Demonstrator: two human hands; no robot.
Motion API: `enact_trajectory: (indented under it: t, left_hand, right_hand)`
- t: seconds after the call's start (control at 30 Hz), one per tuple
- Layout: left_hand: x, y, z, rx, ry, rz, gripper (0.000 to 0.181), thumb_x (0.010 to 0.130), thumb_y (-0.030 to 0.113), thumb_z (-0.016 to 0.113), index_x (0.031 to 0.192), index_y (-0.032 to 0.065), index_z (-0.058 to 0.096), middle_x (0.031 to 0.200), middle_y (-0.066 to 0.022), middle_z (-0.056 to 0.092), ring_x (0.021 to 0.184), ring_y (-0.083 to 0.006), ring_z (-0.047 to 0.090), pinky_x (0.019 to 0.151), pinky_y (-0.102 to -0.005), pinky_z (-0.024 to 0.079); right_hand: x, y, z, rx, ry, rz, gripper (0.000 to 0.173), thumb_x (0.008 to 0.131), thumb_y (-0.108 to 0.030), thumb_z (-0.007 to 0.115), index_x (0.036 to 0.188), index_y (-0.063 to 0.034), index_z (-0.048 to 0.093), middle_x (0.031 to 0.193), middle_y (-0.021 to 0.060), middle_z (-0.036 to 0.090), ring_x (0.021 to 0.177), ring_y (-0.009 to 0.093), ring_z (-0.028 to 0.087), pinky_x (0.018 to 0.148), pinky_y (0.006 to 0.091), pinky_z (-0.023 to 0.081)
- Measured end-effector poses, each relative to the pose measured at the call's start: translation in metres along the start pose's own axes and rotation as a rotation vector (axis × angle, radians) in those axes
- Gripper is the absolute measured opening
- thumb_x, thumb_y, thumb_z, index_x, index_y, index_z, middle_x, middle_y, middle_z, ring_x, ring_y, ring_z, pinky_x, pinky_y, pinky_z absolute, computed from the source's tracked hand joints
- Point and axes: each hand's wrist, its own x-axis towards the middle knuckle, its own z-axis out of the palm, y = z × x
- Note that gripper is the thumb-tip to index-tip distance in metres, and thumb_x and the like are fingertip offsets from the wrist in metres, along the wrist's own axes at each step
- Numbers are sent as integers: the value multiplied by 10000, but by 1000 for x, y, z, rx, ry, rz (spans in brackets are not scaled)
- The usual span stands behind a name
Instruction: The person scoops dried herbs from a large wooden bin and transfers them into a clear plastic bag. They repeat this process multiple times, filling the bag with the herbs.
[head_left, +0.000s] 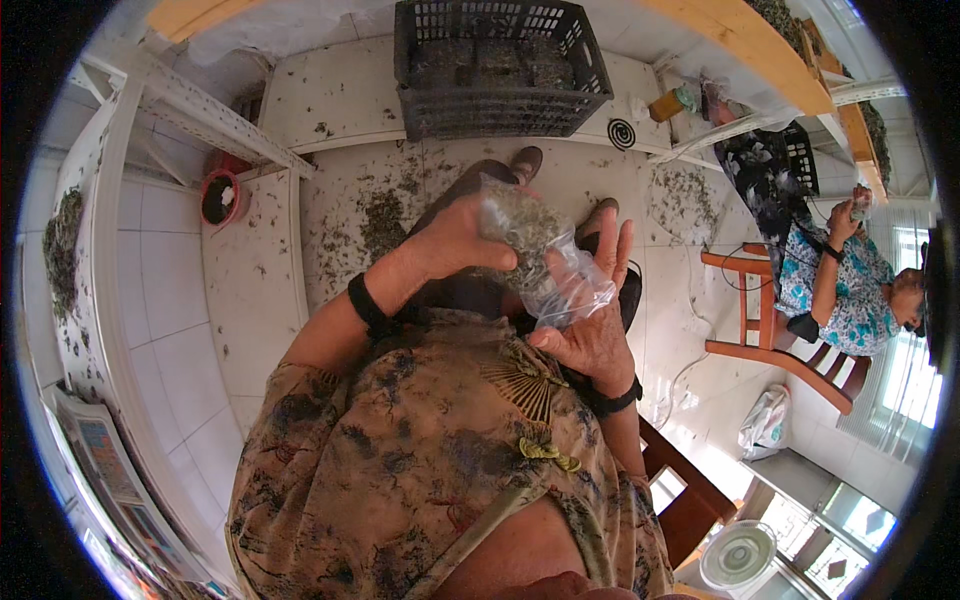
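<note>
Both hands are in front of the lap around a clear plastic bag (525, 221) filled with dried, greenish-brown plant material. My left hand (457, 244) grips the filled part of the bag from the left, thumb across its front. My right hand (592, 307) is at the bag's loose, empty end, its fingers spread and partly behind the film; whether it pinches the plastic cannot be made out. Beyond the feet, a black plastic crate (502, 112) stands on a low white shelf, with filled clear bags in it.
Plant bits (384, 221) litter the tiled floor. A red bucket (223, 199) stands at left, a mosquito coil (621, 134) and a jar (671, 103) at upper right. A co-worker sits on a wooden chair (780, 352) at right. A cable (694, 307) crosses the floor.
</note>
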Motion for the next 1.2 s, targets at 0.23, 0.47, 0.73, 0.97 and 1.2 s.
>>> enact_trajectory:
  t: [0.23, 0.47, 0.73, 0.97, 1.2]
  left_hand:
    - [3, 0, 8, -122, -17, -26, 933, 567, 214, 878, 1338, 47, 380, 1170, -41, 579, 1072, -151, 544, 937, -297, 427]
    - [-2, 10, 18, -24, -50, -81, 863, 620, 177, 850, 1331, 53, 378, 1144, -44, 573, 1072, -161, 535, 931, -317, 429]
    - [1, -5, -4, -107, 16, -101, 725, 681, 295, 796, 1260, 17, 460, 1164, -72, 547, 1093, -185, 499, 947, -326, 378]
    - [1, 5, -4, -228, 112, -161, 707, 705, 241, 783, 1275, 23, 425, 1173, -78, 558, 1081, -203, 536, 915, -340, 436]
    - [13, 5, -25, 262, 255, -79, 757, 875, 499, 532, 1349, -45, 303, 1351, -201, 367, 1255, -319, 354, 1031, -413, 291]
  right_hand:
    - [10, 3, -6, 32, 20, -32, 892, 710, -830, 351, 1123, -87, 620, 1484, 263, 24, 1350, 482, -49, 1059, 579, 58]
    - [20, -2, -10, 267, -30, 14, 904, 696, -832, 388, 1088, -51, 623, 1495, 234, 5, 1365, 444, -70, 1057, 579, 43]
    - [27, -1, 3, 544, 22, 116, 605, 809, -537, 598, 1123, -19, 584, 1453, 192, 198, 1304, 324, 289, 979, 482, 328]
    - [20, 14, 8, 959, 264, 384, 286, 888, -186, 565, 1105, -11, 500, 1054, 63, 548, 915, 134, 551, 843, 298, 452]
    - [9, 45, 8, 1457, 638, 539, 267, 855, -22, 560, 1118, -23, 517, 879, 36, 599, 711, 105, 592, 575, 216, 504]
